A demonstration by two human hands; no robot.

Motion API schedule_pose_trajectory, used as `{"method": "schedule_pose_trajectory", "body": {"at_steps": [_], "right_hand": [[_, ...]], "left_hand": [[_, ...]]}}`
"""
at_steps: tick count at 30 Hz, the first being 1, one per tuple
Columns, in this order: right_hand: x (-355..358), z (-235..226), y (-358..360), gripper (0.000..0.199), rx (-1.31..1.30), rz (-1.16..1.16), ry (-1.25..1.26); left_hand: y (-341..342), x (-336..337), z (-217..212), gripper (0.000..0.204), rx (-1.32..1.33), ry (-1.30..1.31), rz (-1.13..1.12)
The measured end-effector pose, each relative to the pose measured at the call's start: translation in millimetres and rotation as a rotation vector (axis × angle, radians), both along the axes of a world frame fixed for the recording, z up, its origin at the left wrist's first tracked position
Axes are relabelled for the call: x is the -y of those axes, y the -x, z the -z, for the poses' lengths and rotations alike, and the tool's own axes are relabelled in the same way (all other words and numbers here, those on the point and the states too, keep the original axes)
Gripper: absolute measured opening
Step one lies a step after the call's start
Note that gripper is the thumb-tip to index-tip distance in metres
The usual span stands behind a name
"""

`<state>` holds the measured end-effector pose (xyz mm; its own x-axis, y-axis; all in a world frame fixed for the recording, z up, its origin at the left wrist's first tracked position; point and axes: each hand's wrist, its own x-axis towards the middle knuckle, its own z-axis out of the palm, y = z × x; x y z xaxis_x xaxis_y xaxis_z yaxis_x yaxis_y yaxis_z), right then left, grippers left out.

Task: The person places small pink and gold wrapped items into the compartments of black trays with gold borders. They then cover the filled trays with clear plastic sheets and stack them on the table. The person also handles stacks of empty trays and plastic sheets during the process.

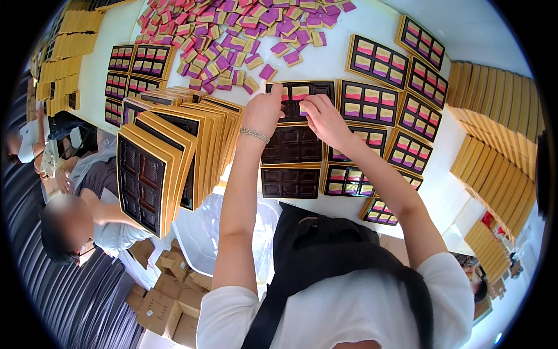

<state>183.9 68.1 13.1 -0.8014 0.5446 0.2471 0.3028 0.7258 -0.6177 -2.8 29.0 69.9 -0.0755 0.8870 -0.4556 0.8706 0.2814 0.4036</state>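
A gold-edged box with a black compartment tray (324,88) lies in front of me, with a few small wrapped packets in its far row. My left hand (264,114) is over the tray's left side, its fingers curled in. What they hold, if anything, is hidden. Over the tray's near middle, my right hand (326,119) pinches a small gold-and-purple packet (303,109). Closer to me are two more boxes with bare dark trays (290,144). A filled box (367,102), with pink and purple packets in two rows, sits just right of the tray.
Loose packets (232,41) are heaped across the far table. Tall stacked boxes (174,139) lean at my left, above a clear plastic bin (197,232). More filled boxes (419,116) line the right, beside gold stacks (491,104). A co-worker (104,203) is at left.
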Motion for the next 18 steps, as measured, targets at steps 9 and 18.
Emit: {"method": "schedule_pose_trajectory", "body": {"at_steps": [9,18], "right_hand": [[23,-8,-10,0.044,0.078,0.027,-0.058],[30,-4,-9,0.046,0.257,-0.036,-0.18]], "left_hand": [[-12,47,31,0.04,-0.097,-0.477,0.083],[-36,88,46,0.065,-0.158,-0.273,0.091]]}}
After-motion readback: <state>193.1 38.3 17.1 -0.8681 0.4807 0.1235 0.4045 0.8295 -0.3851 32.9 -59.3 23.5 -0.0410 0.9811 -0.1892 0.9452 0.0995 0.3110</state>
